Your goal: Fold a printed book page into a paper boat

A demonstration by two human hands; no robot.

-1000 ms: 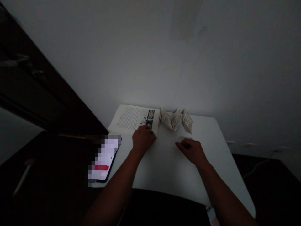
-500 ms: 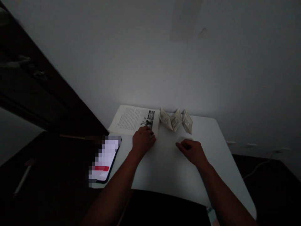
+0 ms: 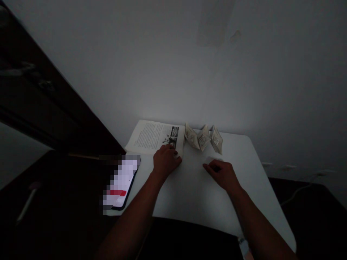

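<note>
My left hand (image 3: 165, 161) rests, fingers curled, on the lower right corner of an open book (image 3: 151, 138) with printed text and a dark picture. My right hand (image 3: 222, 174) lies on the white table (image 3: 195, 191), fingers pinched on a small pale piece of paper (image 3: 210, 159) that I can barely make out in the dim light. Three folded paper shapes (image 3: 204, 138) made from printed pages stand in a row just beyond both hands, next to the book's right edge.
A phone (image 3: 121, 182) with a lit screen lies at the table's left edge. A dark wooden door or cabinet (image 3: 40, 101) fills the left side. A pale wall rises right behind the table. The floor around is dark.
</note>
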